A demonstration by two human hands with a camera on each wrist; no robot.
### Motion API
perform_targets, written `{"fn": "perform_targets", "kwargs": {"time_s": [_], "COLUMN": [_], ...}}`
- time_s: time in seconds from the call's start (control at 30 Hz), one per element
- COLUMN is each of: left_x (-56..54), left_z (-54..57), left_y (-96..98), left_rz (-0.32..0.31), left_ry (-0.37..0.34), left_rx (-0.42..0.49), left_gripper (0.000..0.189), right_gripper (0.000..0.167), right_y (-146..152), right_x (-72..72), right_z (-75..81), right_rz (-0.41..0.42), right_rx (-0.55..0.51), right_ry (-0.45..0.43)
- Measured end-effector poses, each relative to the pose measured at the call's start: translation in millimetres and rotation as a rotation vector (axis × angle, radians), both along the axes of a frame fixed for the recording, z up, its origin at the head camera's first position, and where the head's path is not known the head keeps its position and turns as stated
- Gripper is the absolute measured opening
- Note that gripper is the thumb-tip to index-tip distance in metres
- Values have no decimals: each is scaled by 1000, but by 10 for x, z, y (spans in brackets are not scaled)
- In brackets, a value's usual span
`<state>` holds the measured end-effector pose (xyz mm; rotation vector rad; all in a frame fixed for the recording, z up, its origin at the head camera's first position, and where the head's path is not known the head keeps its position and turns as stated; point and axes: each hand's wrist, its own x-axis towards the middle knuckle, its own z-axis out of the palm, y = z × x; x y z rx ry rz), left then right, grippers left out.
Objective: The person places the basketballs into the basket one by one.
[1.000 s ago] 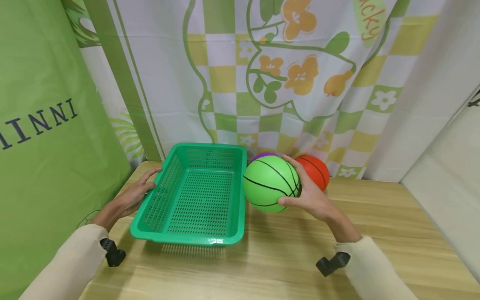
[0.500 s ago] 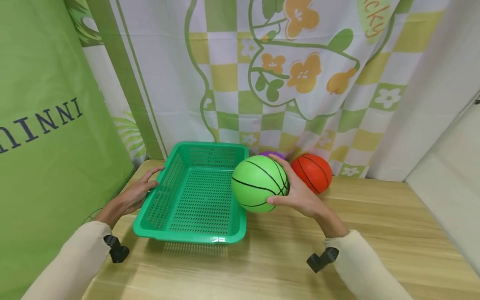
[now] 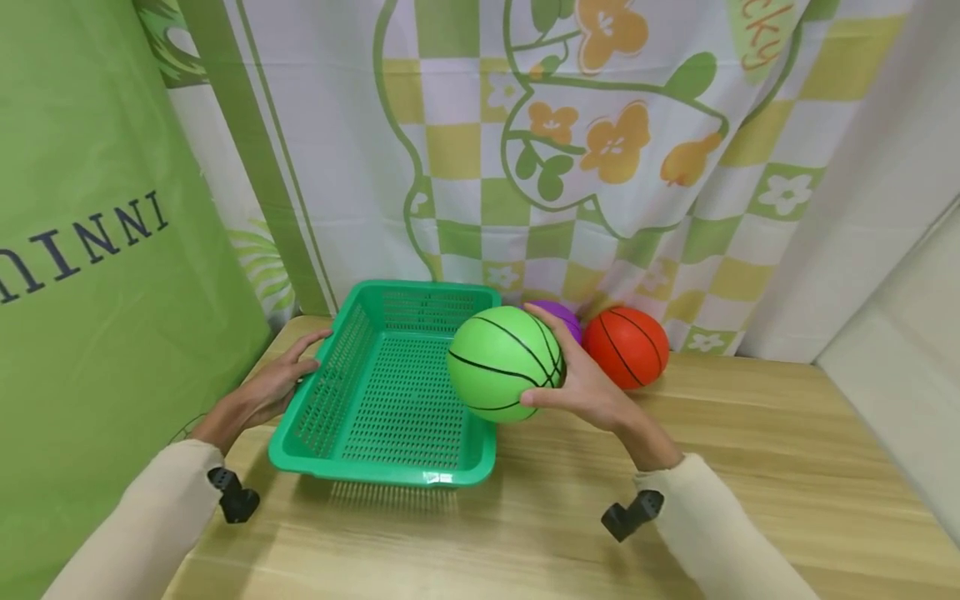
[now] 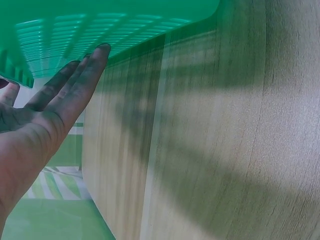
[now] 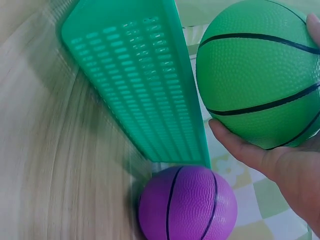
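Observation:
In the head view, my right hand [image 3: 581, 385] holds a green ball with black basketball lines [image 3: 504, 364], fingers and thumb spread round its right side. The ball is over the right rim of a green perforated plastic basket [image 3: 352, 473]. From the right wrist view, the ball [image 5: 260, 75] appears above the basket's rim, beside its outer wall [image 5: 135, 75]. My left hand [image 3: 281, 379] is at the basket's left rim. The left wrist view shows its fingers [image 4: 75, 95] fairly straight against the basket's outer side [image 4: 100, 35].
A purple ball [image 3: 558, 317] and a red ball [image 3: 628, 347] sit on the wooden table [image 3: 720, 433], near the patterned curtain [image 3: 457, 200] behind. A green cloth [image 3: 97, 333] hangs at the left, and a pale wall [image 3: 900, 317] stands at the right.
My right hand has carried the green ball leftward, from beside the basket to over its right rim. More of the purple ball shows now. My left hand stays at the left rim.

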<state>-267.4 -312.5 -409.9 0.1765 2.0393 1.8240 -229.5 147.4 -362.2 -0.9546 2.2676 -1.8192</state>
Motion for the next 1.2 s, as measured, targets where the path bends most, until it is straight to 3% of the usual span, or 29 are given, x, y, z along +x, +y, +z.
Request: {"fn": "perform_targets", "kwargs": {"time_s": [0.37,0.67,0.87,1.2], "left_x": [11,14,-11,-8], "left_z": [-5,-2,-9,7], "left_y": [-7,-19,-25,-8], "left_rz": [-23,-27,-15,-5], "left_ry": [-15,-24,-17,-24], "left_rx": [13,46,31,32], "left_gripper": [60,59,61,61], "right_gripper": [106,109,103,103], "right_y": [-287,-537,-667,-798], "right_x": [-25,-62,-56,-56], "right_z": [70,-4,-2,-76], "right_rz": [25,89,98,126], "right_rx": [21,35,79,194], "right_ry": [38,57,49,117]}}
